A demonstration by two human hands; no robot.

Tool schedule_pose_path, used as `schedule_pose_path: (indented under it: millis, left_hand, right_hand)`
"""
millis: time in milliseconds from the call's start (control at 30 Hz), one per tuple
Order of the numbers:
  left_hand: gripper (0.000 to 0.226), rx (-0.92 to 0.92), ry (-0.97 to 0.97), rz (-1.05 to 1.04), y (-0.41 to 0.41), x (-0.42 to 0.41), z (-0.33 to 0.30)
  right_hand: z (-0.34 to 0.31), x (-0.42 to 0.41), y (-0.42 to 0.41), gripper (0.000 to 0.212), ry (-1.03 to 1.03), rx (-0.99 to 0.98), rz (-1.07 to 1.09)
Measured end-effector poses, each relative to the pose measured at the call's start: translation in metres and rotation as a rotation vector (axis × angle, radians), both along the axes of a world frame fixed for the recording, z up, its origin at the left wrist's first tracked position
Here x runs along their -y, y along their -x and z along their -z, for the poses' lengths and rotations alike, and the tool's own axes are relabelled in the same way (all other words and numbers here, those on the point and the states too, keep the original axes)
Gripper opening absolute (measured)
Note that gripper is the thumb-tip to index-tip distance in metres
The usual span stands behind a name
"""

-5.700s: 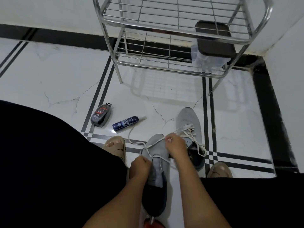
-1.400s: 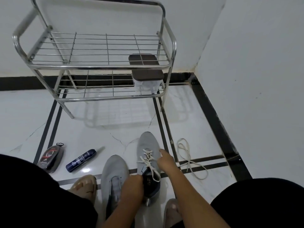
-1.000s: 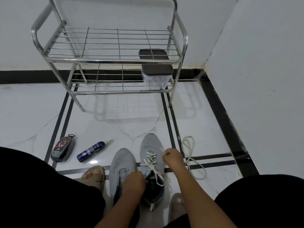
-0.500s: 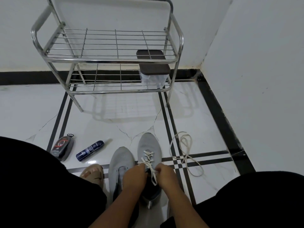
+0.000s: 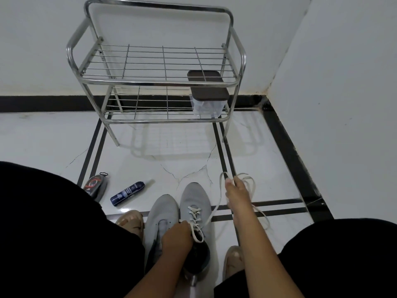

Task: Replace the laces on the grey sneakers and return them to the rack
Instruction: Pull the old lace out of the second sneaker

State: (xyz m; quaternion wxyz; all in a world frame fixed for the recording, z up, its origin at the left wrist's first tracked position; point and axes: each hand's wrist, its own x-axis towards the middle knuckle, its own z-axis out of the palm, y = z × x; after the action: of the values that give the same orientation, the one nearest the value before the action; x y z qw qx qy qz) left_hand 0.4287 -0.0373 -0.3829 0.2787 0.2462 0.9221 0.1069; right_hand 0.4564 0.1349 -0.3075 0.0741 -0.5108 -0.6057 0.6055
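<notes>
Left hand (image 5: 177, 236): low and near the body, knuckles up, fingers curled in a grip at the laced sneaker (image 5: 194, 214). Right hand (image 5: 237, 193): extended forward with the forearm straight, fingers closed in a pinch on a lace (image 5: 214, 208) held clear of the floor.

A white tiled floor (image 5: 167, 168) with black stripe lines carries two grey sneakers (image 5: 193, 203) side by side, toes toward a metal rack (image 5: 154, 82). Left of them lie a blue spray can (image 5: 127, 192) and a shoe-polish sponge (image 5: 96, 187). A loose white lace (image 5: 263, 214) lies right of the sneakers. A lidded box (image 5: 207, 100) sits on the rack's lower shelf
</notes>
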Motion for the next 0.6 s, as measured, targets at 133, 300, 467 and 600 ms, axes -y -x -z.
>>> schedule_pose_path:
  millis: [133,300,467,600]
  left_hand:
    - [0.016,0.129,-0.128,-0.083,0.008,-0.003,-0.002]
    - [0.012,0.274,-0.215,-0.187,0.014,-0.001,-0.001]
    - [0.012,0.221,-0.228,-0.19,0.013,-0.002,-0.001]
    - [0.005,0.29,-0.288,-0.236,0.017,0.0,0.0]
  right_hand:
    - [0.054,0.037,-0.026,0.029,-0.069,0.491,-0.376]
    - [0.062,0.063,-0.038,0.021,0.062,0.388,-0.48]
    - [0.06,0.063,-0.034,0.026,0.018,0.339,-0.516]
    - [0.066,0.061,-0.033,0.025,-0.05,0.341,-0.515]
